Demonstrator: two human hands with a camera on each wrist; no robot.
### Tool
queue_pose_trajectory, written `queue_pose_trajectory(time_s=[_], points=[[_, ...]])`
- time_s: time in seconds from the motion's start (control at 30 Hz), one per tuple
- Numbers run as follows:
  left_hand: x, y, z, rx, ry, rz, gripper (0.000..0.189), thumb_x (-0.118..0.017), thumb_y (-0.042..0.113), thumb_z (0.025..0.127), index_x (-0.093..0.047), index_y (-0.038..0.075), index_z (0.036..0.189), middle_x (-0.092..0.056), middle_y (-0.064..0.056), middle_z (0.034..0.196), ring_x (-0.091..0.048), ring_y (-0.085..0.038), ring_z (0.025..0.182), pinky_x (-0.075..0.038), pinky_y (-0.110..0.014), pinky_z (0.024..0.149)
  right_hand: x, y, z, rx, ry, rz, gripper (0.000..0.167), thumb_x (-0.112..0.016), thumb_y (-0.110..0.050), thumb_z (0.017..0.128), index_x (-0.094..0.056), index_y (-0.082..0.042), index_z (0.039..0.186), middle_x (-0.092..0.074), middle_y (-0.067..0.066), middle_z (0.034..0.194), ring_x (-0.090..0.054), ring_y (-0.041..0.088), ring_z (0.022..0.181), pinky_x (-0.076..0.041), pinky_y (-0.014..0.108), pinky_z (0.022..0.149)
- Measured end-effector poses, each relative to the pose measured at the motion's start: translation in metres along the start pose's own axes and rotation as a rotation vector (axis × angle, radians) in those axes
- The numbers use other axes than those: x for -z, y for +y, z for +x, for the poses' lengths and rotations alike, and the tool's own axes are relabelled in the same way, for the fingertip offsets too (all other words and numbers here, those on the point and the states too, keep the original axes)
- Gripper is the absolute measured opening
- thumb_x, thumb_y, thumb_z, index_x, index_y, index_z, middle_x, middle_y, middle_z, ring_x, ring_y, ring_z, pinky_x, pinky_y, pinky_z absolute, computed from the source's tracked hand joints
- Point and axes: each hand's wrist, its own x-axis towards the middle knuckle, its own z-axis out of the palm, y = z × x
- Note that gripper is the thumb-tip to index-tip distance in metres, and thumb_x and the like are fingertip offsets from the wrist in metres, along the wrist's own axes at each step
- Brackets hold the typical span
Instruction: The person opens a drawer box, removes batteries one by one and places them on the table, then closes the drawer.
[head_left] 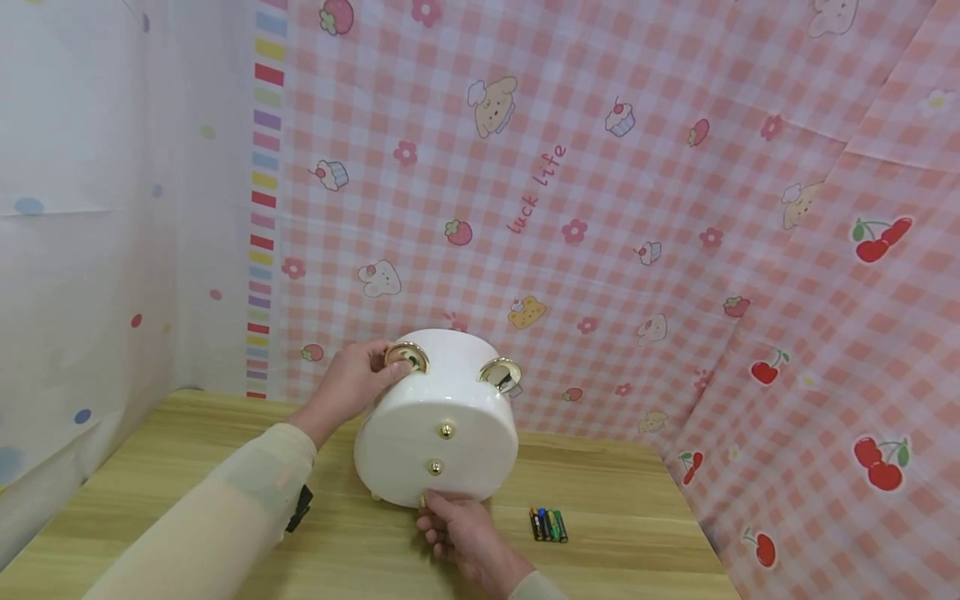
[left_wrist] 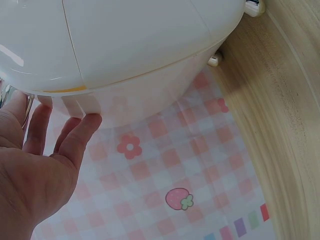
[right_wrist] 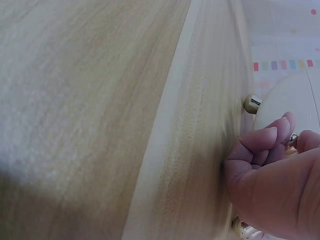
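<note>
A glossy white rounded drawer box (head_left: pixel 397 442) stands on the table, with gold ball feet and two gold-rimmed ears on top. Two gold knobs (head_left: pixel 435 467) show on its front. My left hand (head_left: pixel 352 385) holds the box by its left ear (head_left: pixel 417 349), thumb on the front of the ear; in the left wrist view the fingers (left_wrist: pixel 80 140) reach behind, against the back of the box. Low at the front, my right hand (head_left: pixel 471 537) pinches a small gold knob (right_wrist: pixel 292 140) between thumb and finger, its other fingers curled. The inside of the box is hidden.
Several short dark cylinders (head_left: pixel 549 525) with orange, blue and green parts lie on the wooden table (head_left: pixel 615 533) to the right of the box. A pink checked cloth (head_left: pixel 540 275) hangs close behind, and another with cherries on the right.
</note>
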Motion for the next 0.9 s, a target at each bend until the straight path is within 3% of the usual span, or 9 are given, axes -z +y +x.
queue_pose_trajectory(time_s=[0.2,0.9], points=[[0.0002,0.0003,0.0002,0.004,0.0,0.006,0.02,-0.072,0.032,0.104,-0.069,0.013,0.101,-0.074,-0.007,0.095,-0.062,-0.018,0.082,-0.05,-0.03,0.069,0.0,0.0003,0.0,0.002,-0.002,-0.001,0.036,-0.069,-0.039,0.104,-0.074,-0.004,0.101,-0.068,-0.006,0.074,-0.056,0.006,0.064,-0.047,0.021,0.059],[0.0004,0.0007,0.0003,0.017,-0.005,0.006,0.024,-0.072,0.031,0.104,-0.073,0.011,0.118,-0.075,-0.01,0.101,-0.065,-0.02,0.087,-0.052,-0.029,0.071,0.0002,-0.0006,-0.0006,-0.004,0.003,-0.008,0.033,-0.07,-0.039,0.103,-0.074,-0.007,0.099,-0.067,-0.007,0.074,-0.054,0.006,0.064,-0.046,0.02,0.059]])
